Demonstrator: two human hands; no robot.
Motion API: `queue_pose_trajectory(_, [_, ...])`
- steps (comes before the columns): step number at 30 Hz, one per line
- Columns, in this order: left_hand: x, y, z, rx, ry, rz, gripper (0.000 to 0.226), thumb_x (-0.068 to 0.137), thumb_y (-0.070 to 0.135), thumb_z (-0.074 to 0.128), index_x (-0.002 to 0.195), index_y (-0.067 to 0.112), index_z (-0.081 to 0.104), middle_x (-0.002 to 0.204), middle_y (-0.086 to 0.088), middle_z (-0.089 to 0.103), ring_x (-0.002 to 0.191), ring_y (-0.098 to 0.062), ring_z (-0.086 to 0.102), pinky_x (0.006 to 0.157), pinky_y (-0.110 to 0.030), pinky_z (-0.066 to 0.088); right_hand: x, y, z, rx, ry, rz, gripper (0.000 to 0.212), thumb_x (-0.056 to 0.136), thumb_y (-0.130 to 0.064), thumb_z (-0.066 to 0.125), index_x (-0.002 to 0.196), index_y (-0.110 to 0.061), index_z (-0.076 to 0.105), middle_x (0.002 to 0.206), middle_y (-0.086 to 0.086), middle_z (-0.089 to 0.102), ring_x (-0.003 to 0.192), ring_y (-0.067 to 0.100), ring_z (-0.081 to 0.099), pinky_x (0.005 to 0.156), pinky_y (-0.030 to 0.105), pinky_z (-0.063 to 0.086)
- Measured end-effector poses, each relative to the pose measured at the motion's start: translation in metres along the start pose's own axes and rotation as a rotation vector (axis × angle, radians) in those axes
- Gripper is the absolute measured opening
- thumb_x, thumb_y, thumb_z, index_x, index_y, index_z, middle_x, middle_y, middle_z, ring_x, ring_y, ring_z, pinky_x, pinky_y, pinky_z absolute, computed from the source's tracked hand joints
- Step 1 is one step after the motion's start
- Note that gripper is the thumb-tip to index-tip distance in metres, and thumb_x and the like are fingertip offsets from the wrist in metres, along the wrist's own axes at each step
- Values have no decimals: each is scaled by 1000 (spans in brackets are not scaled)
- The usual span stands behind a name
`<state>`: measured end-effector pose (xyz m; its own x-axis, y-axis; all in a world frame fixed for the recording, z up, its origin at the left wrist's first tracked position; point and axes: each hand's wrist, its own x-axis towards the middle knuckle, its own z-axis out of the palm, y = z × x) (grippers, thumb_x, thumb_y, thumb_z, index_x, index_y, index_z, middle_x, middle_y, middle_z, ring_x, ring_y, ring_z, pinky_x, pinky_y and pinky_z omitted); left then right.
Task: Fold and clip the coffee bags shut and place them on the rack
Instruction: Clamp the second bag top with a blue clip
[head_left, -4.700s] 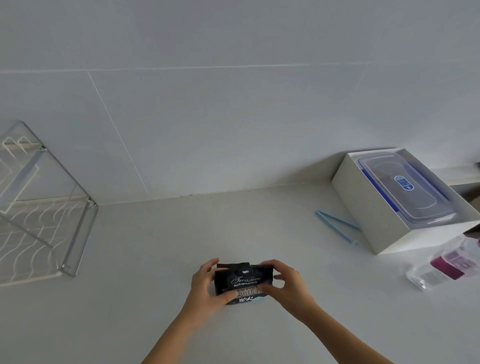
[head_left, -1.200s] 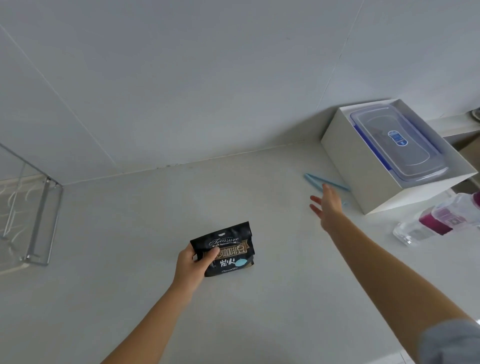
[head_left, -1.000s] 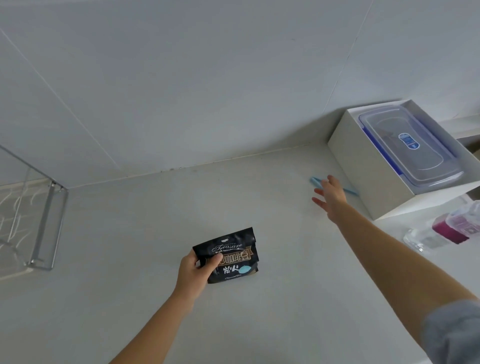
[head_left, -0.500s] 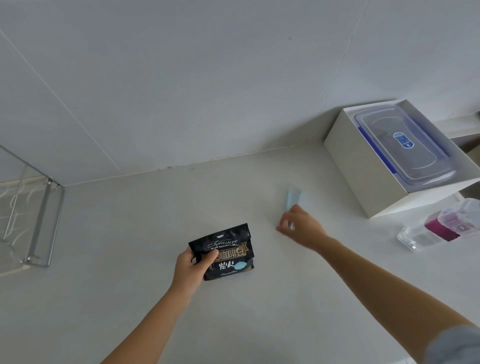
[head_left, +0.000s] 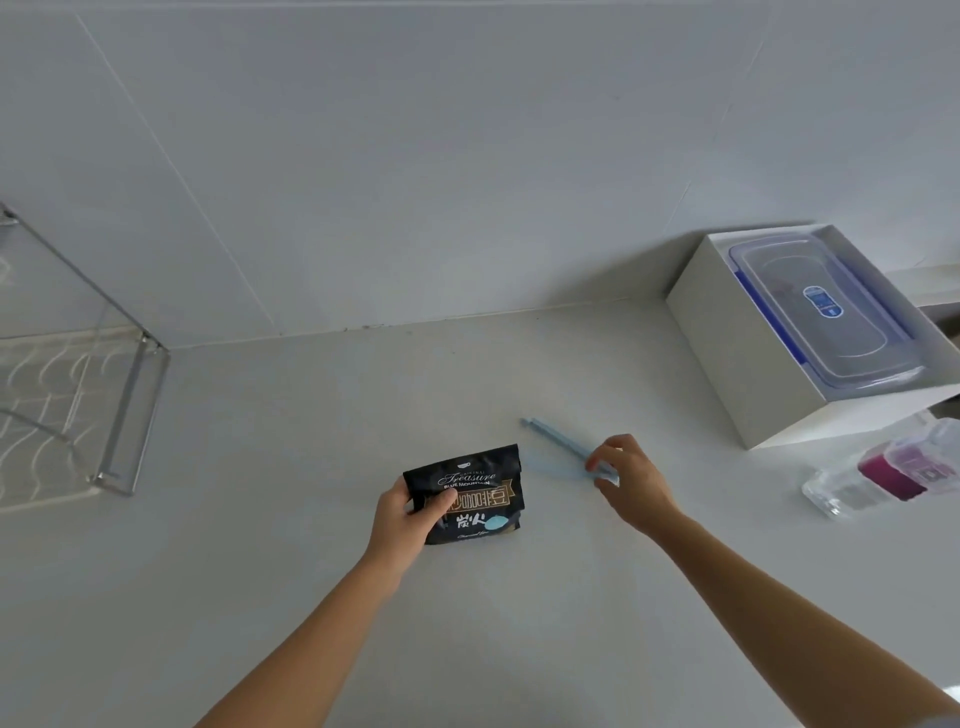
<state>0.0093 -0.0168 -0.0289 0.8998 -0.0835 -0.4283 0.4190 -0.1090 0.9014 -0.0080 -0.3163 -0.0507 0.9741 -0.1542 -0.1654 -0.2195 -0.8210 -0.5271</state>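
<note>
Nearest the person, the left hand (head_left: 402, 514) is gripping the black coffee bag (head_left: 467, 496) by its left edge, thumb across the front, keeping it propped on the tabletop (head_left: 519, 623) with its top looking folded down. Just to the right, the right hand (head_left: 626, 480) is pinching one end of the long blue clip (head_left: 558, 444), whose free end is pointing toward the bag's upper corner without touching it. By my reading the fold is done, while the clipping and the move to the rack are both still waiting. The tabletop around the bag is lying bare, giving both arms free room. Farther right, a clear bottle (head_left: 883, 473) is lying on its side before a white box (head_left: 753, 364) holding a lidded container (head_left: 821, 312). Far left, the wire rack (head_left: 124, 415) is standing well apart, across unobstructed surface, with the wall behind closing off the back edge.
</note>
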Motion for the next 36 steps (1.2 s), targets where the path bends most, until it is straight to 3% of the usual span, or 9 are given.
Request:
queue_pose_trajectory(4, [1, -1, 1, -12, 6, 2, 23, 81, 16, 71, 101, 10, 63, 90, 2, 68, 79, -9, 65, 61, -19, 53, 4, -15, -17, 283, -13, 98, 20, 77, 1, 68, 82, -18, 66, 92, 5, 68, 92, 26, 65, 83, 33, 47])
queue_pose_trajectory(7, [2, -2, 1, -18, 6, 11, 24, 81, 15, 70, 103, 9, 63, 93, 2, 68, 81, -4, 65, 56, -12, 51, 2, -39, -37, 349, -37, 11, 29, 78, -1, 68, 78, -30, 64, 84, -6, 69, 85, 12, 66, 75, 19, 47])
queue_pose_trajectory(9, [2, -3, 1, -31, 7, 14, 24, 81, 13, 70, 102, 7, 62, 93, 1, 68, 79, -2, 64, 55, -9, 49, -3, -58, -48, 304, -84, -81, 33, 78, -4, 68, 76, -37, 62, 81, -16, 67, 81, -1, 63, 68, 12, 46])
queue_pose_trajectory(12, [4, -5, 1, -47, 8, 22, 23, 80, 10, 71, 101, 5, 62, 92, -1, 68, 77, -1, 64, 54, -8, 49, -12, -86, -53, 118, -153, -201, 24, 82, -16, 67, 84, -38, 60, 82, -25, 64, 82, -5, 61, 71, 16, 50])
queue_pose_trajectory(17, [4, -9, 2, -46, 8, 49, 24, 80, 9, 71, 102, 4, 62, 90, -1, 68, 73, 1, 64, 56, -8, 49, -15, -105, -54, -145, -123, -269, 14, 88, -25, 60, 98, -34, 58, 97, -11, 67, 86, 12, 59, 76, 34, 51])
queue_pose_trajectory(21, [4, -11, 2, -30, -6, 79, 27, 80, 10, 71, 104, 3, 61, 92, -4, 67, 77, -7, 64, 59, -11, 51, -13, -112, -56, -243, -126, -323, 15, 88, -27, 60, 99, -37, 55, 95, -8, 65, 80, 13, 57, 70, 31, 49])
queue_pose_trajectory(26, [4, -11, 0, -17, -37, 147, 30, 79, 14, 72, 105, 4, 62, 94, -7, 68, 80, -9, 64, 65, -15, 52, -12, -130, -48, -266, -103, -406, 31, 84, -26, 66, 101, -33, 41, 101, -10, 67, 85, 15, 64, 69, 29, 50])
queue_pose_trajectory(29, [1, -7, -1, -38, -51, 199, 18, 75, 23, 72, 91, 23, 65, 83, 2, 68, 71, -1, 64, 62, -14, 50, -10, -140, -41, -243, -131, -422, 41, 83, -27, 68, 104, -33, 33, 109, -14, 68, 89, 11, 64, 68, 25, 46])
queue_pose_trajectory(36, [-3, -4, -1, -79, -55, 244, 18, 81, 14, 70, 88, 28, 62, 86, 6, 68, 77, 2, 66, 65, -14, 52, -5, -154, -33, -348, -210, -451, 55, 81, -26, 66, 124, -40, 34, 107, -14, 65, 94, 11, 61, 76, 31, 50])
